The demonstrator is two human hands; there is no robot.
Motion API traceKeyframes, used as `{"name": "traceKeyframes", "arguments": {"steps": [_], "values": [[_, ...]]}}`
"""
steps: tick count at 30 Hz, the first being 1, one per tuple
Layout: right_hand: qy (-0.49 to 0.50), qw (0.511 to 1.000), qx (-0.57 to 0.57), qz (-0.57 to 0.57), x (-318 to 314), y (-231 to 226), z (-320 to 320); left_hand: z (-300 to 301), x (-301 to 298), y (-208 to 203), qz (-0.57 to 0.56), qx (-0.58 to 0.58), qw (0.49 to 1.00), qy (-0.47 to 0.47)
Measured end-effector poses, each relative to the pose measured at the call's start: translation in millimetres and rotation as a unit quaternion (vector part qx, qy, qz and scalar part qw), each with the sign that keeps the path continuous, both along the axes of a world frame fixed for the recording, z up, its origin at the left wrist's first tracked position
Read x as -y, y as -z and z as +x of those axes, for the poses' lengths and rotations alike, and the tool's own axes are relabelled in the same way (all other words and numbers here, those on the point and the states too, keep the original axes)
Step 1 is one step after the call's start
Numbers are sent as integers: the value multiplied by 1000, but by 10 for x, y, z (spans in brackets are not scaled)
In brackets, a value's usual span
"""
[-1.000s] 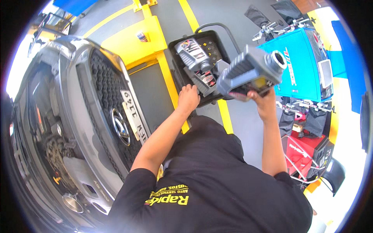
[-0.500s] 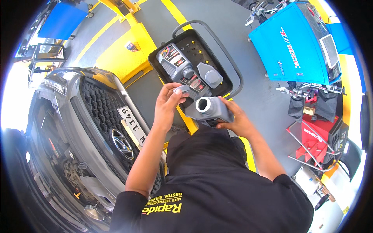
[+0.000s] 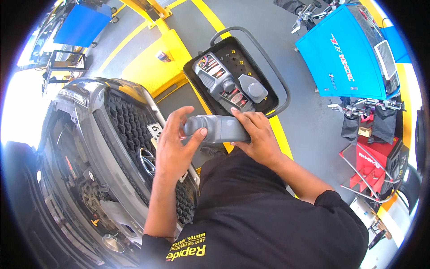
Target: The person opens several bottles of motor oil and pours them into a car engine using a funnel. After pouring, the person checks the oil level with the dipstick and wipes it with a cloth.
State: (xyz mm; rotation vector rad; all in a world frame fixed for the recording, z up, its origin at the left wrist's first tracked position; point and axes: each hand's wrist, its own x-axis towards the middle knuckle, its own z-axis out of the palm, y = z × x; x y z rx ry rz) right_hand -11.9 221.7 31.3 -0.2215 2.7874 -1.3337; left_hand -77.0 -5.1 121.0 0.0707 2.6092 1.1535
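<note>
I hold a grey plastic bottle [image 3: 218, 128] sideways in front of my chest. My right hand [image 3: 255, 134] grips its body from the right. My left hand [image 3: 175, 142] wraps the neck end, thumb and fingers on the cap area. Just beyond the bottle, a black tray [image 3: 269, 71] on the floor holds two more grey bottles [image 3: 224, 85], one with a coloured label.
A grey car [image 3: 103, 148] with its hood up and black grille stands at my left, engine bay visible. Yellow floor markings [image 3: 152, 62] run under the tray. A blue tool cart [image 3: 345, 54] is at upper right, a red rack [image 3: 376, 166] at the right.
The bottle has swung from pointing toward the camera to lying sideways, lower and closer to my chest. My left hand has moved onto its neck end.
</note>
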Motion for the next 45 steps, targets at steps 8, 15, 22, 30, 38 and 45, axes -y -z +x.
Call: {"name": "traceKeyframes", "arguments": {"steps": [8, 15, 22, 30, 38, 45], "values": [[-34, 997, -74, 11, 76, -58, -28, -50, -28, -361, -280, 122, 952, 37], [-69, 986, 34, -146, -39, -62, -143, -172, 100, -447, 19, -60, 972, 226], [-113, 979, 34, -166, -43, -232, -216, -211, -9, -575, 50, -128, 985, 107], [-243, 833, 253, -427, -318, -191, -390, -327, -5, -875, 10, -119, 942, 314], [-172, 791, 197, -553, -1063, -162, -1021, -653, -140, 258, 607, -57, 791, -49], [141, 964, -19, -222, -943, 864, -2130, -112, -757, 2950, 203, 406, 871, -188]]}}
